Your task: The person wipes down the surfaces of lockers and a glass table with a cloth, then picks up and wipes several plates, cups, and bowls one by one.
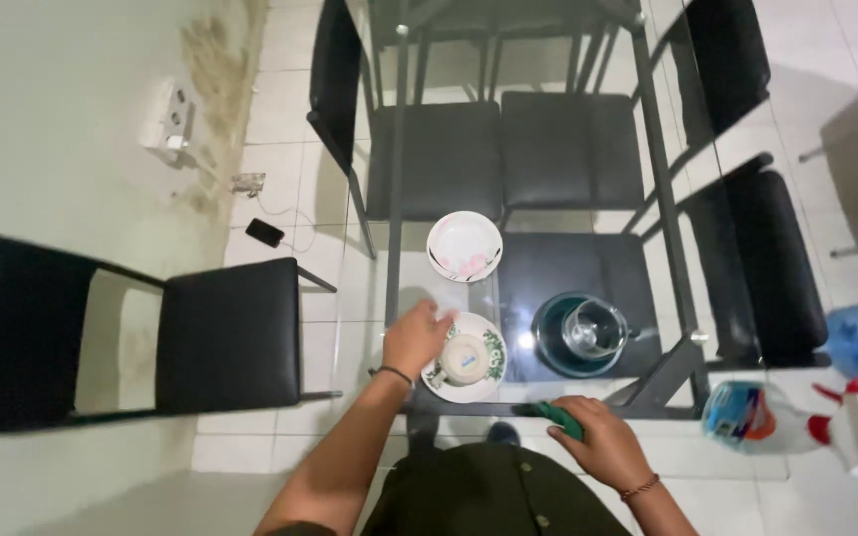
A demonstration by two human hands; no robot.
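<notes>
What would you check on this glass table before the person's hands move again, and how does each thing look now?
1. Left hand rests against the upside-down cup: ok.
2. Cup sits centred on its green-patterned saucer: ok.
3. Right hand grips the green cloth: ok.
4. Clear glass mug stands upright on the dark dish: ok.
5. Pink-flowered plate lies away from both hands: ok.
6. Spray bottle is stable near the table edge: cannot tell.
</notes>
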